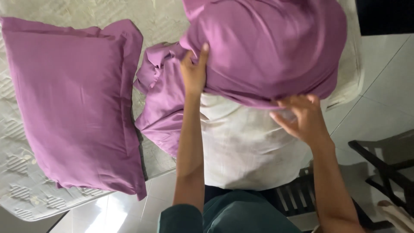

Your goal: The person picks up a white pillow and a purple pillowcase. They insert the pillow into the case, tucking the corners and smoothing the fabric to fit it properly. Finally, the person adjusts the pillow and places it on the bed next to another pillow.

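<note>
Looking down from the person's head, closest in is a dark teal top, with both bare forearms reaching away from it. The white pillow stands up against the person's front, plain off-white and a bit creased, its lower half bare. The purple pillowcase is pulled over the top half, so the pillow is roughly halfway in. The fabric is smooth mauve with a slight sheen, bulging where the pillow fills it, and its open edge runs across the pillow's middle.

The right hands-side first: the right hand is at that open edge, fingers curled under the hem and gripping it. The left hand sits higher on the left side, fingers pressed onto the case and pinching the cloth.

Just behind the left arm there's a loose purple sheet bunched up on the bed, which has a pale quilted cover. Further left lies a finished purple pillow, flat, flanged edges. A dark chair stands on the tiled floor at right.
</note>
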